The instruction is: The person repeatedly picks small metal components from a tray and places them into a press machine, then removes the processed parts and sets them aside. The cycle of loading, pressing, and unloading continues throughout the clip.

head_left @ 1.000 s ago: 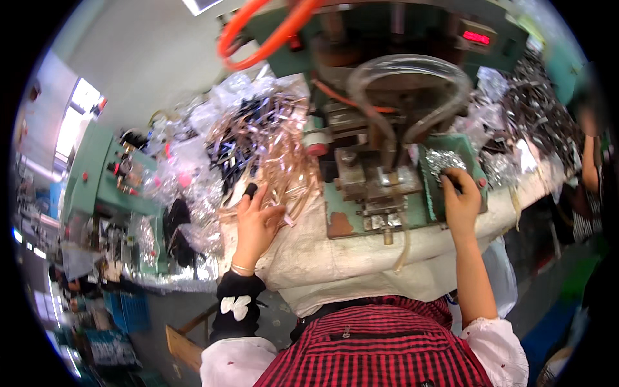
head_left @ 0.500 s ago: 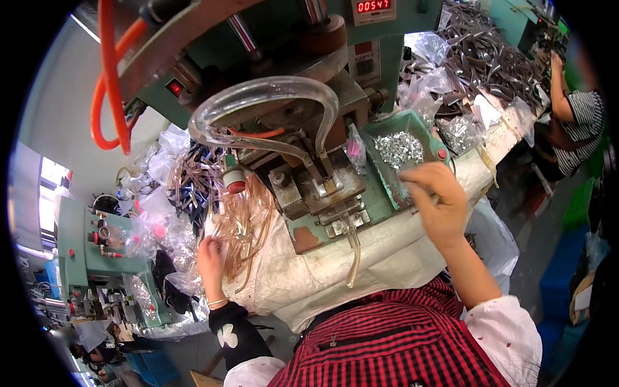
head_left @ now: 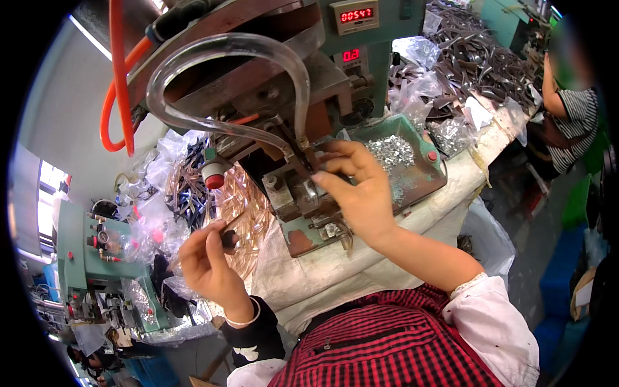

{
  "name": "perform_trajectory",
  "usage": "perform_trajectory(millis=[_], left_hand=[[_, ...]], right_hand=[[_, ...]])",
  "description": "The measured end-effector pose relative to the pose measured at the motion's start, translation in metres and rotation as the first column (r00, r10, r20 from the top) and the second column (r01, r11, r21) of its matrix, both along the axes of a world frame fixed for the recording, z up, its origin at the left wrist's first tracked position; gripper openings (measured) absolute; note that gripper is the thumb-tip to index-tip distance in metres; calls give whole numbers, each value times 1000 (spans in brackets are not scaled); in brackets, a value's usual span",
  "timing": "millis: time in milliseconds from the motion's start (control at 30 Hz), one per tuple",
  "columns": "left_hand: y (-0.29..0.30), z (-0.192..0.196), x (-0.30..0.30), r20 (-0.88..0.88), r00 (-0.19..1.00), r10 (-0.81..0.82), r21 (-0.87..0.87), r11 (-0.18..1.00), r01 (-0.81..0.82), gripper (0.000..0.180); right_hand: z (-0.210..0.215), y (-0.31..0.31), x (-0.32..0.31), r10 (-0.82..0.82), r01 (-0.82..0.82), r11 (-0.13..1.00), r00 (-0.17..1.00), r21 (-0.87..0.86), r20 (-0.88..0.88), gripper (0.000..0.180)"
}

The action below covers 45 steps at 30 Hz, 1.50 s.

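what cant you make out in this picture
All in the head view:
- What, if anything, the right hand pinches at the metal fixture: its own fingers hide it.
- Whether the dark thing at the left hand is held or worn: too small and blurred.
- Exact shapes of the silvery pieces in the tray: too small.
- The orange hose's top: cut off by the upper edge.

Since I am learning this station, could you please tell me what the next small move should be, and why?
Probably ease the right hand back from the metal fixture before anything else: its fingertips are right at it, close to the lower ends of the clear tube.
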<state>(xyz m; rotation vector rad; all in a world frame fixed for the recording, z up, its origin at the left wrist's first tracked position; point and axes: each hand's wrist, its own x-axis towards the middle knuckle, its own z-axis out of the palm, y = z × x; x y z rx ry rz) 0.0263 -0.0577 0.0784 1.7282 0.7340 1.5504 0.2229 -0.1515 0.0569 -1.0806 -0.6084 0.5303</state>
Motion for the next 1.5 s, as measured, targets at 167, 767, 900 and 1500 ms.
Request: perform_trajectory(millis=[167,767,900,1500], left_hand=[[-27,0,11,-305,949,-80,485,845,227,14],[-26,-19,78,-444,890,-105,713,561,422,27],[-30,-26,76,-425,894,-145,655,632,414,25],[105,-53,-113,-786,401,471,509,861,-15,10]], right_hand=[[25,-31,-16,37,-32,999,993,-42,114,49],[-68,-99,109,-17,530,771,572,-353,820,17],[-74,-81,86,-26,642,695,473,-325,881,14],[-75,-56,89,-205,559,824,452,-97,868,14]])
